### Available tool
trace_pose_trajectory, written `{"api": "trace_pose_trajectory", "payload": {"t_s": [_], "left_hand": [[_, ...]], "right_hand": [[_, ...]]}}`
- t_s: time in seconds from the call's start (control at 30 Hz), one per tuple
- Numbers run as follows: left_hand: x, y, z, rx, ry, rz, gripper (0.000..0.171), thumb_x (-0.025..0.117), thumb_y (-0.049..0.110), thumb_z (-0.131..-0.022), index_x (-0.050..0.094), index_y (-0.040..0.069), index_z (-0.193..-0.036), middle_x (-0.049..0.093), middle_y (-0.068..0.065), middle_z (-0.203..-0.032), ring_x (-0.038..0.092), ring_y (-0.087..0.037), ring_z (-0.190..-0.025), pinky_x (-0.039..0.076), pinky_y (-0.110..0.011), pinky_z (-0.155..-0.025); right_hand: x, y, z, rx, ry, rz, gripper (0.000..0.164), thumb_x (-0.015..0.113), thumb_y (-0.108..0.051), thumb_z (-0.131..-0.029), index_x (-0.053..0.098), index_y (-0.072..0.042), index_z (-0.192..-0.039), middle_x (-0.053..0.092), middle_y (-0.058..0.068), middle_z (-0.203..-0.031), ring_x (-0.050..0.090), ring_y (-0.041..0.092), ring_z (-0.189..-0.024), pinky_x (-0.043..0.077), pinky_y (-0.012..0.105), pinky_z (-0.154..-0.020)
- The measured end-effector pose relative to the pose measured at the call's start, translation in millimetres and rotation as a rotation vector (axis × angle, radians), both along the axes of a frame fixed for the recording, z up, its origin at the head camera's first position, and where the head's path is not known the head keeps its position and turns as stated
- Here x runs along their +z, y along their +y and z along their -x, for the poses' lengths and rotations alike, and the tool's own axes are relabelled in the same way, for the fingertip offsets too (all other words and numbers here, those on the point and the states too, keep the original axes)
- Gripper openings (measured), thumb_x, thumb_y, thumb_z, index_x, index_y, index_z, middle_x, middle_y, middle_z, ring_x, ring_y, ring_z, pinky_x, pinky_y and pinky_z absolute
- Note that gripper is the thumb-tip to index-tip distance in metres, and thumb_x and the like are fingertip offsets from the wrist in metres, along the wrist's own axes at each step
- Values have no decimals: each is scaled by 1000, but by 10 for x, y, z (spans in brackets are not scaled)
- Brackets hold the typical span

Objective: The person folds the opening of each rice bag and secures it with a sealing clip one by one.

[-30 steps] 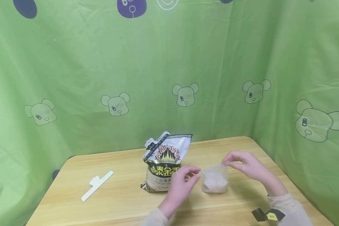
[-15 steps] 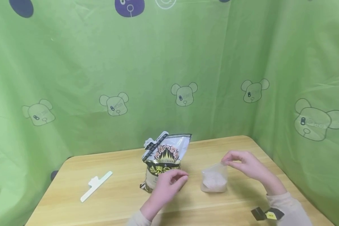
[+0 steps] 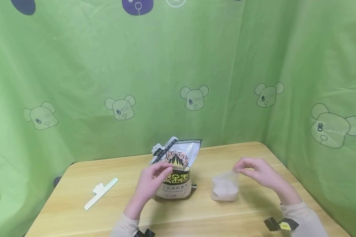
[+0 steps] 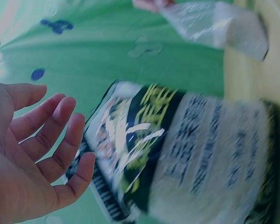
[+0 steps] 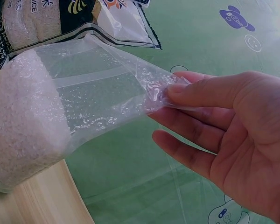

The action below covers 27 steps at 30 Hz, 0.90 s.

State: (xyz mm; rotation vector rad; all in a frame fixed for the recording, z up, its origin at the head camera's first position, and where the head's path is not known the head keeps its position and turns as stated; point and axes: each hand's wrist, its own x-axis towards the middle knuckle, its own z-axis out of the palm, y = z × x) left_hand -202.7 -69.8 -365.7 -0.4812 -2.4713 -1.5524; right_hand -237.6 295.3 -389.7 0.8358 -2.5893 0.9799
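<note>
My right hand (image 3: 256,171) pinches the gathered top corner of a clear plastic bag of rice (image 3: 225,188), whose base sits on the table. White grains fill its lower part in the right wrist view, and a few cling to the film above. My left hand (image 3: 151,181) is in front of a printed rice sack (image 3: 175,189), fingers loosely bent and holding nothing; the left wrist view shows a gap between its fingertips and the sack. A white sealing clip (image 3: 163,148) is fastened slantwise across the sack's top left corner.
A second, pale clip (image 3: 101,193) lies on the left part of the wooden table (image 3: 86,174). Green curtain (image 3: 154,59) with bear prints closes off the back and sides. Dark straps circle both wrists.
My left hand has moved left, away from the small bag and across the front of the rice sack. The right hand keeps its pinch on the bag, nearly still.
</note>
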Motion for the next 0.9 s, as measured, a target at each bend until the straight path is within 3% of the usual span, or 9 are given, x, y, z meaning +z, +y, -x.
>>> {"api": "trace_pose_trajectory", "payload": {"t_s": [0.13,0.5,0.63,0.9], "left_hand": [[186,-140,-38,60,-44,-58,19,58,20,-86,64,10,-102,68,-7,-98,64,-19,-86,51,-26,-81],[-80,-748,314,238,-38,-167,33,57,42,-84,63,17,-102,67,-6,-94,62,-12,-84,48,-29,-85],[-131,-940,386,285,-36,-247,35,57,40,-84,62,11,-104,66,-6,-91,63,-13,-83,50,-24,-81],[-224,-1281,456,418,-55,-330,37,57,35,-85,61,5,-106,66,9,-80,63,-12,-79,50,-18,-74]], "right_hand": [[-9,8,12,-5,-4,0,12,62,-12,-82,64,-23,-88,67,-11,-86,61,0,-81,50,22,-77],[-12,3,15,-2,7,2,15,63,-9,-81,64,-22,-88,67,-9,-87,59,-5,-82,51,22,-75],[1,-9,0,-9,4,3,16,63,-9,-81,64,-23,-89,68,-8,-87,60,-4,-82,51,22,-74],[-14,4,9,-4,4,8,14,62,-10,-82,64,-22,-88,68,-9,-87,60,-4,-81,51,22,-74]]}}
